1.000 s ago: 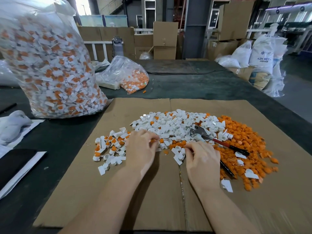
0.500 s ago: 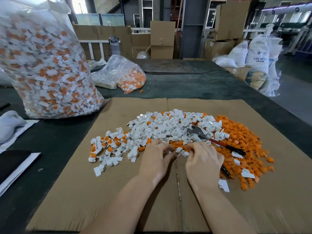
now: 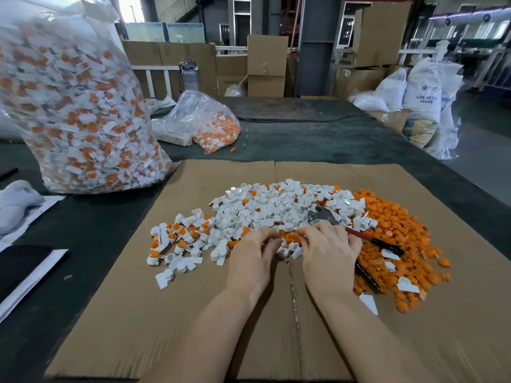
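White caps [image 3: 286, 248]: a few small pieces are lying at the near edge of the heap, right in the gap between the two hands. They are touching or nearly touching the tips on both sides, just ahead of the knuckles.

The left hand [image 3: 253, 257] and right hand [image 3: 330, 252] are resting palm-down and facing each other, about equally close to the caps. The fingers [image 3: 269, 240] of both hands are curling inward, tips tucked away from the camera. I cannot tell whether either hand is actually pinching a cap. The caps' long axis is too small to read here.

Judgement: any pick is calling for only a short inward close, with no reach.

The caps are looking like hard, glossy moulded plastic, each a short round cup with a flat tab, light and likely to skid.

- Behind them the white heap [image 3: 276, 208] is spreading out.
- To the right, matte orange inserts [image 3: 401, 244] are lying loose.
- To the left, a mixed white-and-orange scatter [image 3: 179, 239] is sitting.
- Pliers [image 3: 370, 240] with a steel head and red-black grips are lying on a slant from far-left to near-right, passing under the right hand.
- Everything is sitting on a creased cardboard sheet [image 3: 193, 313] over the dark tabletop [image 3: 304, 145].
- A big clear bag [image 3: 77, 114] of parts is standing far left, with a smaller bag [image 3: 204, 123] beyond it.
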A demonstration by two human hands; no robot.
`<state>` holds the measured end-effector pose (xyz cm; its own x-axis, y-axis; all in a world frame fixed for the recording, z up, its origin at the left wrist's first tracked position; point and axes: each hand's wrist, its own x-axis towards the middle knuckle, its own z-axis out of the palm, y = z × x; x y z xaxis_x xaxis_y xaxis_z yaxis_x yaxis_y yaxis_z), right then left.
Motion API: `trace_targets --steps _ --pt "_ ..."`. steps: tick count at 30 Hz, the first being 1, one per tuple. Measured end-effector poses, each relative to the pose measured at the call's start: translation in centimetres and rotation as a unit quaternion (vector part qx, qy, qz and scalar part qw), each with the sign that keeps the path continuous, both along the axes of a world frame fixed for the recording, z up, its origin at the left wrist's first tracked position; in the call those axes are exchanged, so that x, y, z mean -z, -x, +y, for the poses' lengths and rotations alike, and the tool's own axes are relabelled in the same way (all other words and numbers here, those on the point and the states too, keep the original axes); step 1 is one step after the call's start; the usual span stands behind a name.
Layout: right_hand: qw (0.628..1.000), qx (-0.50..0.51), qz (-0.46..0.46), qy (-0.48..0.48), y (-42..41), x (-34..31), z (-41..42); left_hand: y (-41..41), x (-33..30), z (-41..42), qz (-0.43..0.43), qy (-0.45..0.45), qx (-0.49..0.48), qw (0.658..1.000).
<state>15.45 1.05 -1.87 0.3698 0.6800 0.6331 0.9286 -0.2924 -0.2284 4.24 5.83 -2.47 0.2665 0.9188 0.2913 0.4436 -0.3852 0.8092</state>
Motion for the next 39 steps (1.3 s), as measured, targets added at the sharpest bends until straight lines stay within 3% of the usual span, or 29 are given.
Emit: trace_targets --steps 5,10,20,23,29,39 --pt "0.987 -0.013 -0.024 0.156 -0.2 -1.4 1.6 0.0 -0.1 0.1 -0.019 0.031 0.017 0.999" --pt "0.98 -0.014 -0.025 0.197 -0.5 -1.5 2.1 0.1 0.0 0.3 -0.004 0.027 0.016 1.0" --pt "0.995 -0.072 0.065 -0.025 -0.2 0.0 -0.8 0.0 0.1 0.2 0.001 0.013 0.006 1.0" --pt "0.989 -0.099 0.092 -0.067 -0.2 0.4 -1.4 -0.1 0.2 0.3 -0.054 0.057 0.002 0.997" --pt "0.978 -0.123 0.152 -0.08 -0.2 0.4 -1.7 -0.7 -0.3 0.4 -0.131 0.144 -0.016 0.981" --pt "0.984 -0.126 0.124 -0.029 -0.1 0.4 -1.7 -0.5 0.0 -0.1 -0.071 0.085 0.036 0.993"
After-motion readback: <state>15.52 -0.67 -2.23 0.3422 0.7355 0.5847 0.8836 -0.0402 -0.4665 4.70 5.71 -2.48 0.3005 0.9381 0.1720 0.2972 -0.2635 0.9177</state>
